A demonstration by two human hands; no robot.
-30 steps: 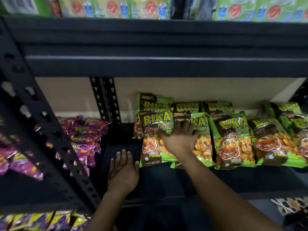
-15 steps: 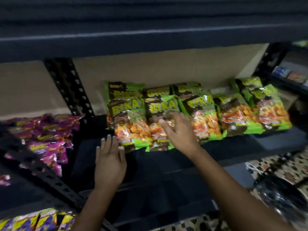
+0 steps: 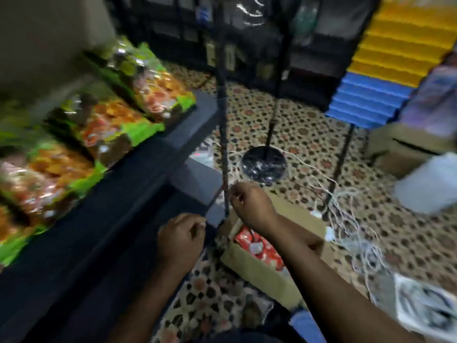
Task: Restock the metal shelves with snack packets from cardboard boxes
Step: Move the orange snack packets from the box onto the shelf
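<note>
Pretty blurry shot, but the dark metal shelf [image 3: 138, 174] runs along the left with shiny crinkly green snack packets [image 3: 103, 125] lined up toward its back edge, front strip bare. Down past the shelf's right corner an open brown cardboard box [image 3: 259, 268] sits on the floor with glossy red packets [image 3: 259, 246] inside. Left hand [image 3: 180, 243] and right hand [image 3: 252, 206] hang above the box, fingers loosely curled, neither holding anything I can make out. Floor [image 3: 309, 134] is a busy spotted tile pattern with tangled white cords [image 3: 346, 219] lying about.
</note>
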